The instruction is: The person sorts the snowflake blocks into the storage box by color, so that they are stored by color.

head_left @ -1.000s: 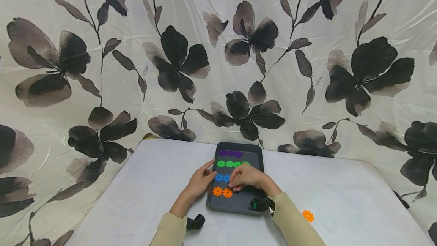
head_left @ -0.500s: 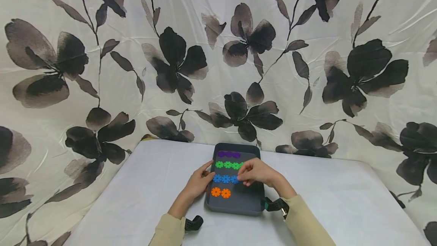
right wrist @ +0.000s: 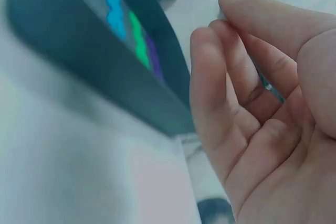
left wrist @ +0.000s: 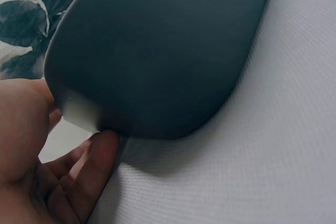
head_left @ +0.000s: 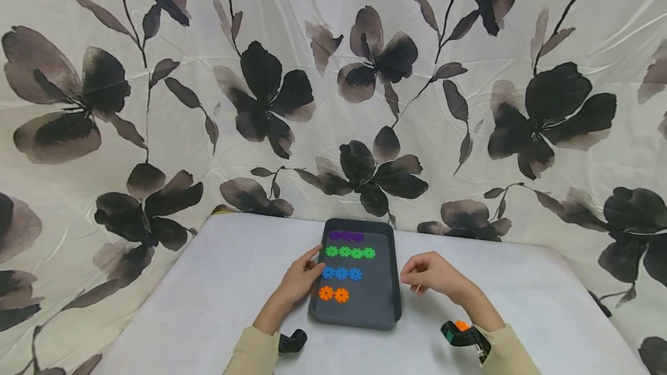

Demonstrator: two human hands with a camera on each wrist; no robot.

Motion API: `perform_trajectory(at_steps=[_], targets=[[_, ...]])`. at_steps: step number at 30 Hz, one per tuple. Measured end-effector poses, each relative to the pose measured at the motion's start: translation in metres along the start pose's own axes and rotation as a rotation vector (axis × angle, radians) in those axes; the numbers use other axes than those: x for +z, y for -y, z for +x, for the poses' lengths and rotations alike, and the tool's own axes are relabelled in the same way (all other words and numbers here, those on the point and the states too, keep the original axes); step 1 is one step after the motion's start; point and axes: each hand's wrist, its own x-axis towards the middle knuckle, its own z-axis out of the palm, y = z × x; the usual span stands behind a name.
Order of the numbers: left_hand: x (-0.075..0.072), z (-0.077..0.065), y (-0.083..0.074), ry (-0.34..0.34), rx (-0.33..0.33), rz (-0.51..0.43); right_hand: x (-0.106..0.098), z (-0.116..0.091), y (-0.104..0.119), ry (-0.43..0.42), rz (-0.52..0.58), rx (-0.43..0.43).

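A dark grey tray [head_left: 365, 320] lies on the white table, holding rows of notched plastic discs. At its far end are three purple discs [head_left: 346, 236], then several green discs [head_left: 351, 252], three blue discs [head_left: 341, 274] and two orange discs [head_left: 333, 294]. My left hand [head_left: 299, 276] grips the tray's left edge, thumb at the rim; the left wrist view shows fingertips [left wrist: 107, 142] against its outer wall. Just right of the tray, my right hand [head_left: 435, 274] hovers with loosely bent fingers and nothing visible in them; its palm [right wrist: 278, 150] shows in the right wrist view.
A loose orange disc [head_left: 461, 325] lies on the table [head_left: 552, 317], partly hidden behind the black strap [head_left: 461, 335] on my right wrist. Another black strap [head_left: 293, 341] is on the left wrist. A floral cloth [head_left: 292, 4] hangs behind the table.
A third blue disc now sits in the blue row. My right hand has left it and moved right, out over the tray's edge. The left hand stays on the tray.
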Motion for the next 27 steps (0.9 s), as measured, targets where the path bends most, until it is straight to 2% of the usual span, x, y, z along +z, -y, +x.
perform_trajectory(at_steps=[9, 16, 22, 27], targets=[[-0.002, 0.004, 0.0, -0.03, 0.004, 0.031, -0.03, -0.036, -0.028, -0.058, -0.014, 0.07], [0.0, 0.005, 0.002, -0.021, 0.013, 0.022, -0.047, -0.068, -0.05, -0.09, -0.009, 0.133], [0.003, 0.003, 0.003, -0.04, 0.005, 0.046, -0.052, -0.089, -0.067, -0.127, -0.01, 0.197], [0.004, 0.001, 0.003, -0.031, 0.009, 0.051, -0.045, -0.1, -0.076, -0.169, -0.018, 0.231]])
